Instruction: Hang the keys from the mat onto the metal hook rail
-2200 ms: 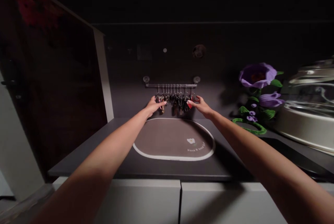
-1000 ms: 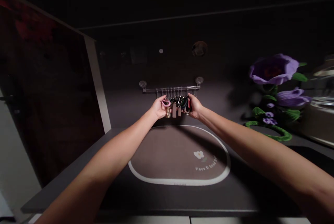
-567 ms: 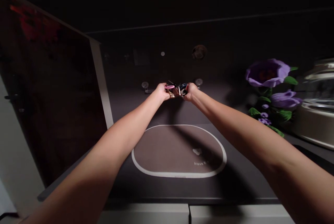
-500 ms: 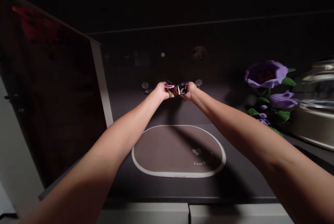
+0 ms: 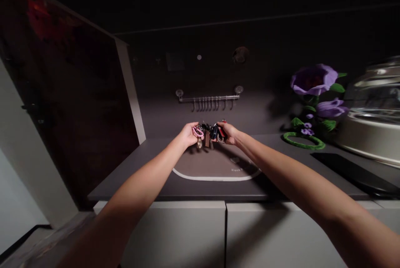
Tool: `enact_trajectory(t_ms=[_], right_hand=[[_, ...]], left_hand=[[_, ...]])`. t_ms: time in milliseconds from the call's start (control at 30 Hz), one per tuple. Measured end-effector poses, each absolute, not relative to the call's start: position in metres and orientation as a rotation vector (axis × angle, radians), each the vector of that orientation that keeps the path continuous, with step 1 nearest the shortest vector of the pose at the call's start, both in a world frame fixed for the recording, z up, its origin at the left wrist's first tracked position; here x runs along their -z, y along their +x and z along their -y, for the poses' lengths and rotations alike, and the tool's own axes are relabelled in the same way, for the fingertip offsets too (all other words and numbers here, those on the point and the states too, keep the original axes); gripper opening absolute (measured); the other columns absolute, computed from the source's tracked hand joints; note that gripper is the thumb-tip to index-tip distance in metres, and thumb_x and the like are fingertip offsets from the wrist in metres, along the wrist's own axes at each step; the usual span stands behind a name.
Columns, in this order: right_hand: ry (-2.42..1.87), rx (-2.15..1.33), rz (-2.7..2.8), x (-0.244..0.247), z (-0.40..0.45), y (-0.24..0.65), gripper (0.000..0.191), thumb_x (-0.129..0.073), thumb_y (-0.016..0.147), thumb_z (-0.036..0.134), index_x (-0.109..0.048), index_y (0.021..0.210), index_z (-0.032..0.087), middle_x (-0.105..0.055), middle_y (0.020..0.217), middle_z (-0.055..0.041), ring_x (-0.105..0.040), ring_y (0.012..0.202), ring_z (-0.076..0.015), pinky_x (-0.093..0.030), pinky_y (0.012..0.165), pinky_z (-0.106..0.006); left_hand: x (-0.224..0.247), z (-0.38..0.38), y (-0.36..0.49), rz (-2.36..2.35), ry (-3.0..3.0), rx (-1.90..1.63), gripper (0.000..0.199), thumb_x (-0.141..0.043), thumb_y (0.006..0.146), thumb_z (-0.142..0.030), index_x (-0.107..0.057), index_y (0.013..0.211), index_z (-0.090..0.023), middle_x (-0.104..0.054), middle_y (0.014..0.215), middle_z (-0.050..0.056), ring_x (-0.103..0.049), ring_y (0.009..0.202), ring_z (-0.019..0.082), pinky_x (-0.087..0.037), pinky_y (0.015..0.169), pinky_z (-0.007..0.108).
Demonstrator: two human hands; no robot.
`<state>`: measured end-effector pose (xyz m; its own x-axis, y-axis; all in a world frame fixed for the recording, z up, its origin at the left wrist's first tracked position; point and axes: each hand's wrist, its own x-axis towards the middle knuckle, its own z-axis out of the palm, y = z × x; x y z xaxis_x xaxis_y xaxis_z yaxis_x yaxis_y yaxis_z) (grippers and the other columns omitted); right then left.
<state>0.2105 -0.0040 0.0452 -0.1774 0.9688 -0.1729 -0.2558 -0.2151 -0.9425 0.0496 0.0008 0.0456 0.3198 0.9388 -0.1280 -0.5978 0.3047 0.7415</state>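
Your left hand point(image 5: 189, 135) and right hand point(image 5: 230, 134) clasp the key bunch point(image 5: 207, 137) by its ends, already off the hook rail point(image 5: 209, 99), aloft over the mat point(image 5: 215, 168) near the back edge of the desk point(image 5: 140, 172), not yet set down.

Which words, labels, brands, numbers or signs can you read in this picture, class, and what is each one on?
"Have": faint, at the right of the brown mat on the counter; the lettering after it is too shadowed and blurred to read.
Held bunch of keys and tags: any lettering is too small to read.
No other writing can be made out.
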Motion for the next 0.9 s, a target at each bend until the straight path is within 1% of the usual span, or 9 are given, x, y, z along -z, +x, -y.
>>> enact_trajectory(t_ms=[133,200,333,467,533,600,700,800,900], right_hand=[[-1.193,-1.564,1.132,-0.022,0.011,0.228,0.016,-0.041,0.086,0.022,-0.044,0.071,0.017,-0.052,0.051,0.0013,-0.053,0.046,-0.0119,-0.052,0.050,-0.030],[-1.272,-1.492,1.233,-0.017,0.012,0.240,0.015,-0.043,0.085,0.021,-0.046,0.071,0.016,-0.052,0.050,0.0010,-0.052,0.044,-0.0121,-0.051,0.048,-0.029],[-1.483,-1.168,1.379,-0.015,0.012,0.264,0.018,-0.049,0.082,0.025,-0.052,0.067,0.016,-0.051,0.046,0.0009,-0.050,0.042,-0.0115,-0.044,0.043,-0.024],[-1.638,-0.665,1.560,-0.009,0.007,0.284,0.029,-0.059,0.074,0.033,-0.054,0.051,0.016,-0.041,0.037,0.0028,-0.043,0.039,-0.0082,-0.036,0.044,-0.020],[-1.662,-0.519,1.624,-0.004,0.003,0.291,0.028,-0.062,0.070,0.030,-0.055,0.046,0.016,-0.043,0.037,0.0019,-0.043,0.042,-0.0083,-0.035,0.047,-0.021],[-1.681,-0.451,1.651,0.002,0.000,0.296,0.025,-0.065,0.066,0.027,-0.056,0.045,0.017,-0.048,0.041,0.0000,-0.048,0.048,-0.0105,-0.037,0.052,-0.022],[-1.762,-0.286,1.609,0.007,-0.001,0.298,0.015,-0.070,0.059,0.029,-0.062,0.054,0.018,-0.059,0.056,-0.0042,-0.057,0.068,-0.0169,-0.041,0.063,-0.025],[-1.818,-0.075,1.549,0.004,0.004,0.294,0.021,-0.073,0.057,0.033,-0.066,0.070,0.018,-0.064,0.082,-0.0105,-0.056,0.091,-0.0238,-0.042,0.078,-0.032],[-1.766,-0.058,1.656,-0.008,0.015,0.280,0.016,-0.068,0.064,0.026,-0.066,0.077,0.018,-0.063,0.091,-0.0123,-0.055,0.095,-0.0251,-0.040,0.084,-0.036]], left_hand=[[-0.020,0.005,0.031,-0.788,0.802,-0.957,0.011,-0.039,0.082,-0.015,-0.046,0.073,-0.013,-0.055,0.061,0.003,-0.057,0.056,0.016,-0.050,0.068,0.047],[-0.014,0.005,0.019,-0.884,0.868,-0.894,0.009,-0.041,0.082,-0.014,-0.046,0.074,-0.013,-0.054,0.059,0.002,-0.058,0.057,0.016,-0.051,0.068,0.049],[-0.008,0.004,0.000,-0.989,1.072,-0.870,0.006,-0.051,0.079,-0.013,-0.047,0.075,-0.014,-0.053,0.056,0.000,-0.057,0.051,0.014,-0.053,0.059,0.039],[-0.005,0.003,-0.009,-1.052,1.290,-0.878,0.013,-0.059,0.074,-0.014,-0.047,0.070,-0.016,-0.052,0.051,-0.001,-0.051,0.042,0.011,-0.047,0.046,0.025],[-0.003,0.002,-0.011,-1.056,1.357,-0.876,0.013,-0.063,0.071,-0.015,-0.050,0.069,-0.016,-0.052,0.049,-0.002,-0.049,0.040,0.009,-0.043,0.043,0.021],[-0.001,0.000,-0.012,-1.020,1.379,-0.885,0.013,-0.066,0.067,-0.013,-0.054,0.071,-0.015,-0.055,0.051,-0.001,-0.049,0.042,0.009,-0.042,0.045,0.020],[0.000,-0.003,-0.015,-1.008,1.318,-0.989,0.023,-0.068,0.061,-0.005,-0.057,0.078,-0.016,-0.061,0.063,0.001,-0.058,0.059,0.013,-0.045,0.059,0.021],[-0.002,-0.002,-0.018,-1.046,1.231,-1.170,0.033,-0.069,0.053,0.003,-0.058,0.079,-0.016,-0.063,0.079,0.006,-0.059,0.088,0.018,-0.044,0.075,0.023],[-0.012,0.004,-0.019,-1.076,1.224,-1.309,0.033,-0.068,0.052,0.006,-0.059,0.077,-0.015,-0.063,0.085,0.006,-0.054,0.101,0.018,-0.039,0.083,0.021]])
